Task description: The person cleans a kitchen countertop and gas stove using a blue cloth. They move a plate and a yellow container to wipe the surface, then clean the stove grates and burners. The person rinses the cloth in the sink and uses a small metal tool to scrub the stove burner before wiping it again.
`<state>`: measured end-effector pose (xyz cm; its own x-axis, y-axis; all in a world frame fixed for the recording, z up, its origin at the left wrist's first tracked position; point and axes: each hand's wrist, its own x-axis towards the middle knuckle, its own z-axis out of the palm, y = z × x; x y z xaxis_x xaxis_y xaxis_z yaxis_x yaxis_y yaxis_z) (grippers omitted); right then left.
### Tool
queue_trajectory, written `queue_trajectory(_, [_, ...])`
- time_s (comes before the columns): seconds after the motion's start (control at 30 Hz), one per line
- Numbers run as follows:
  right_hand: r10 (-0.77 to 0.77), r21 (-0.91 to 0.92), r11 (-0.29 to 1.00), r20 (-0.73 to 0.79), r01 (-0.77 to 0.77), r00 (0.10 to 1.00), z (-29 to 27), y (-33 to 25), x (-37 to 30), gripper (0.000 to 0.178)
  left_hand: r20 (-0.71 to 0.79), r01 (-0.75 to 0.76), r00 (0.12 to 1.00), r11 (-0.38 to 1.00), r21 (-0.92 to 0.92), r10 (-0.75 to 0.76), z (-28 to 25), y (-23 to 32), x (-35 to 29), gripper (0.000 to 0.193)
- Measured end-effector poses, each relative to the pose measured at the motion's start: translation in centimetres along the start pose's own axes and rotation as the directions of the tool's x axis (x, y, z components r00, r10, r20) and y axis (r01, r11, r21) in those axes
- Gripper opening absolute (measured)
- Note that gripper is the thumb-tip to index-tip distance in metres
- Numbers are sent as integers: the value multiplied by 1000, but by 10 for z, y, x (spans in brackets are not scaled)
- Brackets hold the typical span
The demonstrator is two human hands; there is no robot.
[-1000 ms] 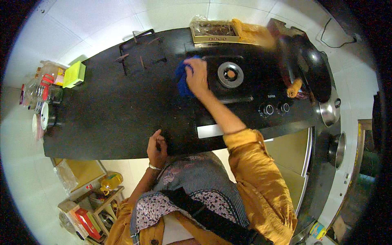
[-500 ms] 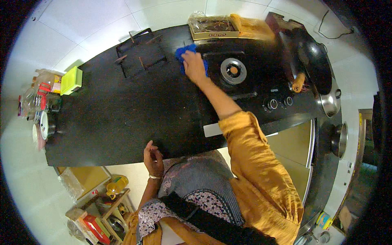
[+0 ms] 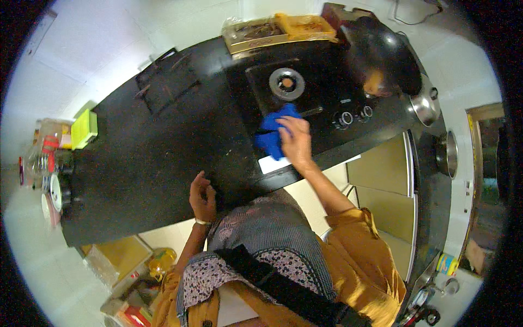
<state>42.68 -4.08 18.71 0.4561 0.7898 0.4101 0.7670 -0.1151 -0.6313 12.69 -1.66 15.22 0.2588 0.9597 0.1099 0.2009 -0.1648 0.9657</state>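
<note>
At the near left part of the black hob (image 3: 324,90), the bunched blue cloth (image 3: 272,144) lies between the round silver burner (image 3: 287,83) and the pale strip (image 3: 271,165) at the front edge, just covering the strip's upper side. The right hand (image 3: 296,139) is on the cloth's right side, its bent fingers closed over the fabric and gripping it against the hob; the exact place of the thumb is hard to make out. The left hand (image 3: 202,197) holds nothing: it hovers or rests by the near edge of the dark counter (image 3: 141,163), palm inward, fingers loosely curled and apart, and I cannot tell whether it touches the surface. To the right of the cloth are two round knobs (image 3: 344,119), and beyond them a large dark wok (image 3: 384,57) stands near a steel pot (image 3: 425,108). Behind the burner, along the wall, a shallow gold box (image 3: 256,39) sits against an orange-yellow package (image 3: 308,26). A black pot stand (image 3: 169,101) lies on the counter toward the back, well apart from both hands, and a lime-green box (image 3: 84,129) stands at the far left beside some jars and bottles (image 3: 50,155).
</note>
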Motion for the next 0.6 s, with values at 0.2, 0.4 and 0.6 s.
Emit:
queue_trajectory(0.2, [-62, -209, 975, 43, 70, 997, 29, 8, -44, 36, 16, -123, 992, 982, 146, 122, -2, -3, 3, 33])
queue_trajectory(0.4, [-115, -262, 949, 239, 178, 964, 111, -51, -48, 52, 15, -55, 998, 995, 84, 54, -7, -3, 10, 38])
queue_trajectory(0.6, [-64, -141, 985, 250, 102, 966, 112, -70, -29, 44, 7, -181, 983, 953, 245, 185, -6, 7, 22, 38])
